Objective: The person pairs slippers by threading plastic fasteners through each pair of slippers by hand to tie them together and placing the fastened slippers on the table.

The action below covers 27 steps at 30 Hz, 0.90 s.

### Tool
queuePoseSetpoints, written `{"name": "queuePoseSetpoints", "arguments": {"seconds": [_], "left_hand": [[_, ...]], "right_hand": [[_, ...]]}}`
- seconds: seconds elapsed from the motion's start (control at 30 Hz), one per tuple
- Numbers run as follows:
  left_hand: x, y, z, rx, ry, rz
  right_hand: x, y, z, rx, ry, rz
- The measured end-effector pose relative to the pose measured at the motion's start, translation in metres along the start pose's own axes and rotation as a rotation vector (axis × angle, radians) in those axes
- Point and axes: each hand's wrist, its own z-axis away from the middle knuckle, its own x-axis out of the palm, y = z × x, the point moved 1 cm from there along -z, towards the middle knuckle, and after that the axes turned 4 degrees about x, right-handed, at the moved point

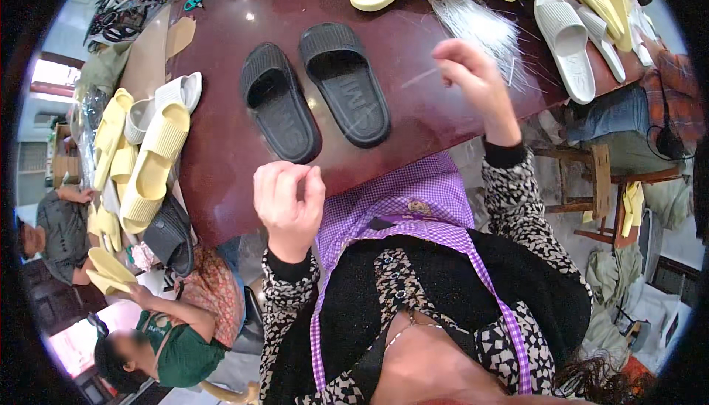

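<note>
Left hand [286,202] low in middle of frame, fingers curled shut, holds nothing I can see. Right hand [473,72] up at right, fingers pinched, maybe on thin thread, cannot tell. Two black slippers [314,94] lie above left hand on table [221,154], long way pointing up-left. Left hand nearer.

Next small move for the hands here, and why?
Probably lower the right hand to pinch one strand from the clear plastic strands: it hovers just beside them, seemingly empty, the left hand curled near the table edge, and the black slippers lie untouched.
</note>
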Motion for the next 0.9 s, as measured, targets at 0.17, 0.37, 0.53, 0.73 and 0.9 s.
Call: {"name": "queuePoseSetpoints", "arguments": {"seconds": [0.17, 0.37, 0.53, 0.73, 0.9], "left_hand": [[0.032, -0.013, 0.039, -0.049, -0.048, -0.152], [0.044, -0.013, 0.064, -0.125, -0.037, -0.184], [0.042, -0.014, 0.081, -0.155, -0.021, -0.187], [0.041, -0.017, 0.085, -0.182, 0.03, -0.149], [0.053, -0.015, 0.08, -0.162, -0.002, -0.071]], "right_hand": [[0.049, 0.04, -0.02, -0.047, -0.009, 0.16], [0.073, 0.064, -0.035, -0.13, -0.002, 0.297], [0.076, 0.07, -0.028, -0.374, 0.064, 0.403], [0.098, 0.068, 0.002, -0.551, -0.057, 0.551], [0.12, 0.055, 0.014, -0.563, -0.302, 0.69]]}}
